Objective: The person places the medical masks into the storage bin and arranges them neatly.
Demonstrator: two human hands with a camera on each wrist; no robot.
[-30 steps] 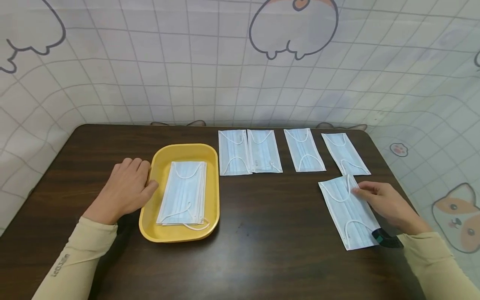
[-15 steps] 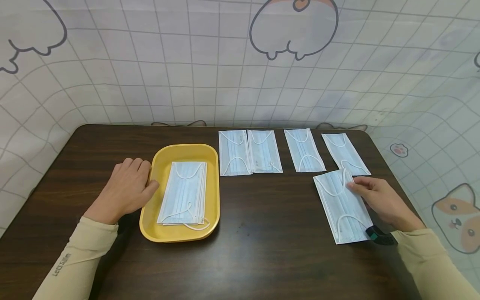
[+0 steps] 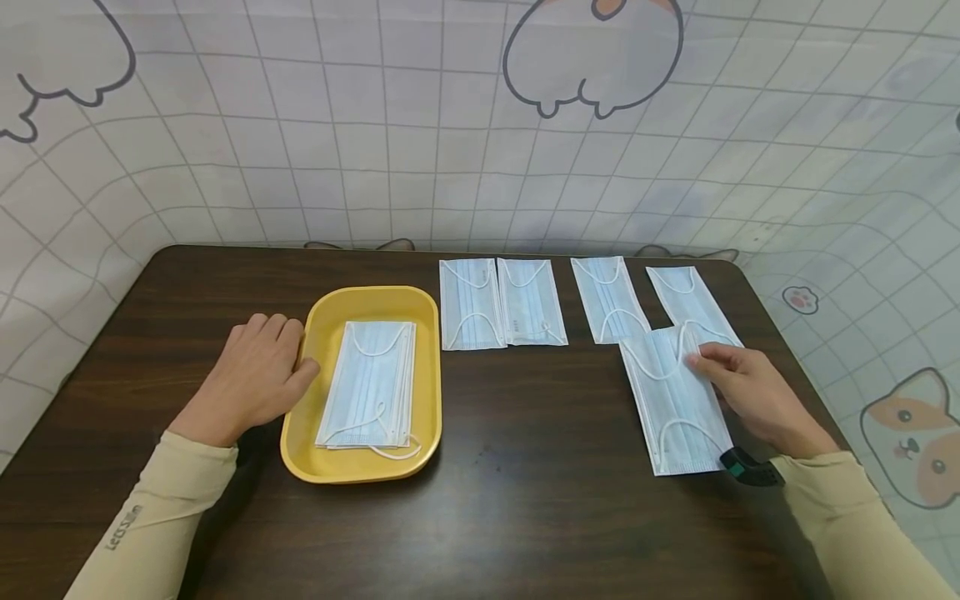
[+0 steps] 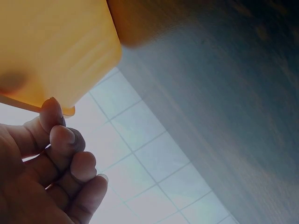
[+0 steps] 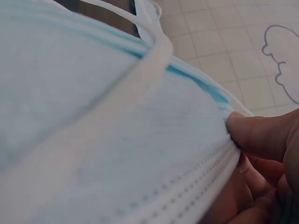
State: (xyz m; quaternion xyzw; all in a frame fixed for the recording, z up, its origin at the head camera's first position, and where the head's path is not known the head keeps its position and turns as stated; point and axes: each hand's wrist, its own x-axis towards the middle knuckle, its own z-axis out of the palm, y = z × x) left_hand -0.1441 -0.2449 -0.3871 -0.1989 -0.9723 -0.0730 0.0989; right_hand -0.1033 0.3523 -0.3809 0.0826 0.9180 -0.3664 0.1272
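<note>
My right hand (image 3: 753, 396) pinches a light blue disposable face mask (image 3: 667, 408) by its right edge, thumb on top. The mask is tilted over the table, with its white ear loops uppermost. In the right wrist view the thumb and curled fingers hold the mask's stitched edge (image 5: 187, 182); whether several masks lie together there, I cannot tell. My left hand (image 3: 258, 375) holds the left rim of a yellow tray (image 3: 360, 468), thumb over the rim and fingers outside. Inside the tray lies a stack of face masks (image 3: 367, 383), one loop hanging loose.
Along the back of the dark wooden table (image 3: 495, 533) lie several more face masks: a touching pair (image 3: 470, 304) beside the tray, another (image 3: 607, 296) right of it, and one (image 3: 686, 292) near the corner. A white gridded cloth (image 3: 405, 125) hangs behind.
My right hand has moved the mask left and slightly toward the back, so it now overlaps the view of the rightmost masks. The left hand and tray have stayed put.
</note>
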